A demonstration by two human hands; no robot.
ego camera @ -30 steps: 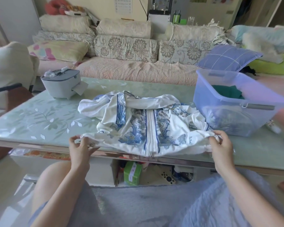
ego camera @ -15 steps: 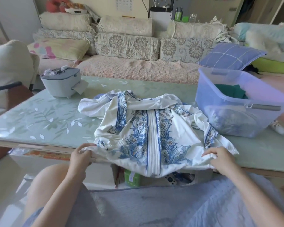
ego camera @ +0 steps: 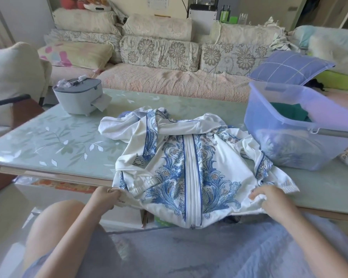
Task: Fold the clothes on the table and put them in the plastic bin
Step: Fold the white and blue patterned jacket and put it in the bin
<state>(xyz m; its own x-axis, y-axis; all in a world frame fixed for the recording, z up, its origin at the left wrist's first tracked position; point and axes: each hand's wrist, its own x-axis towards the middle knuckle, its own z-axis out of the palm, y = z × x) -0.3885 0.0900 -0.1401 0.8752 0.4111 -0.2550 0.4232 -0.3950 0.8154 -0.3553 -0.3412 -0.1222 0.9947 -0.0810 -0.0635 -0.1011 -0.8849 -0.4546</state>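
Jacket [ego camera: 189, 163], white with blue print, lies zip-up on the desk [ego camera: 48, 141] just left of the plastic bin [ego camera: 289, 125], hem hanging over the desk's near edge. I see left hand [ego camera: 107, 197] fingers clamped on one hem corner, right hand [ego camera: 273, 199] fingers curled into the other.
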